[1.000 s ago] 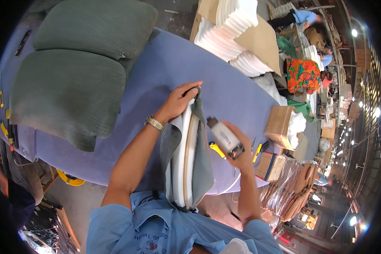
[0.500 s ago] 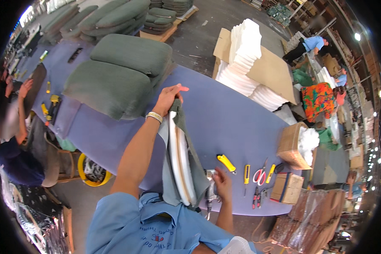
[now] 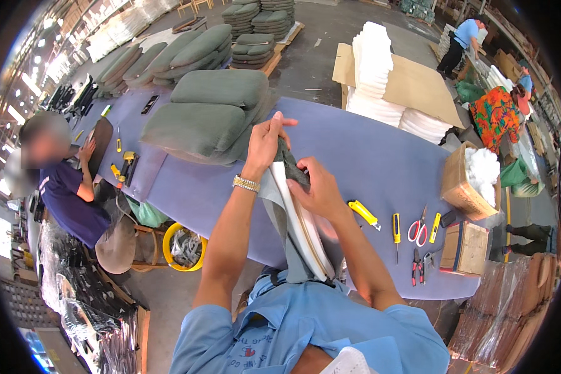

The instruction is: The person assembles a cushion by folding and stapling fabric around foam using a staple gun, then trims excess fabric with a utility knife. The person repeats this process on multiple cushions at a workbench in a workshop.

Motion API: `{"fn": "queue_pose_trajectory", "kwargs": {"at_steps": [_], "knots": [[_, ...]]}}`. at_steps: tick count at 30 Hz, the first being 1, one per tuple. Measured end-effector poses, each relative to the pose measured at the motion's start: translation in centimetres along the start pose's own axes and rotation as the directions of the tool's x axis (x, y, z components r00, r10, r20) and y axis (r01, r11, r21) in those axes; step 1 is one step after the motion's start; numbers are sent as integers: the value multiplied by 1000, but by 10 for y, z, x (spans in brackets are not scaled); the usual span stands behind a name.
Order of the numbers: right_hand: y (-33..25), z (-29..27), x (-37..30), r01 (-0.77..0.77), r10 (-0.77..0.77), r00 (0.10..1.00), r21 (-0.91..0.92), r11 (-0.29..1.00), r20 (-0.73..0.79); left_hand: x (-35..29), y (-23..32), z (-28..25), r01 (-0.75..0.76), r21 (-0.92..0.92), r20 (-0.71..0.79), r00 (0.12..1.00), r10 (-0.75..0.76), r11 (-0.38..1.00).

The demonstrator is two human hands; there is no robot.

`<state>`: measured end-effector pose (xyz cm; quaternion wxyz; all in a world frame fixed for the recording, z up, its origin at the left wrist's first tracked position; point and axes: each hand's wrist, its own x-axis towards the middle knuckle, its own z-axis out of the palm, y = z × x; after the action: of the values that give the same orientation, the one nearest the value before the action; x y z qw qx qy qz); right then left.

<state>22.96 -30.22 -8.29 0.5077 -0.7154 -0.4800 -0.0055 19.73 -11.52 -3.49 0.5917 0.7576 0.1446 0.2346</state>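
I saw a flat white foam pad partly sleeved in grey-green fabric (image 3: 296, 227) standing on edge between my chest and the long desk with a smooth lavender-blue top (image 3: 368, 156). My left hand (image 3: 267, 140) pinched the cover's top corner, its grip closed on the cloth. My right hand (image 3: 321, 190) clamped the pad's upper edge, fingers curled over dark fabric. Half a second earlier that right hand sat low by the desk edge; a second earlier it held a small pale tool, which I no longer saw.

Soft, rounded grey-green cushions (image 3: 209, 118) lay stacked on the desk to my left. To my right lay a yellow utility knife (image 3: 363, 213), a yellow-handled screwdriver (image 3: 396, 227) and red-handled scissors (image 3: 416, 229). An open cardboard box (image 3: 458, 190) held fluffy white stuffing (image 3: 483, 171). Under the desk a yellow bucket (image 3: 171, 249) held crumpled plastic. Stacked white foam slabs (image 3: 374, 68) stood on a brown cardboard sheet beyond. A seated person in a dark blue shirt (image 3: 68, 193) worked at the desk's left end.
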Motion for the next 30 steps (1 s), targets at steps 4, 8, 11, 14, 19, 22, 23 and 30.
{"fn": "queue_pose_trajectory", "kwargs": {"at_steps": [4, 8, 11, 14, 19, 22, 23, 30], "knots": [[-15, -12, -12, 114, -115, 993, 134, 984, -3, -16, 6, -4, -67, 6, 31, 997, 66, 998], [-19, -23, -19, 126, -124, 990, 23, 992, -59, -30, 21, 10, -145, 3, 84, 986, 144, 989], [-22, -30, -29, 19, -13, 990, 43, 999, -143, -37, 32, 21, -180, -12, 116, 977, 180, 984], [-20, -19, -37, -91, 145, 970, 262, 961, -194, -47, 45, 24, -179, -52, 117, 976, 184, 982], [-43, -13, -34, 31, 119, 955, 492, 870, -271, -72, 73, 21, -284, 63, 18, 959, 283, 957], [-70, -21, -12, 148, -40, 971, 466, 872, -234, -90, 91, 6, -514, 280, -202, 794, 573, 811], [-80, -26, 1, 154, -98, 982, 394, 906, -160, -92, 94, -7, -647, 547, -152, 548, 822, 532], [-128, -51, 48, 502, -516, 840, 120, 857, 169, -188, 94, 0, -91, 431, -687, 612, 392, 898]]}}
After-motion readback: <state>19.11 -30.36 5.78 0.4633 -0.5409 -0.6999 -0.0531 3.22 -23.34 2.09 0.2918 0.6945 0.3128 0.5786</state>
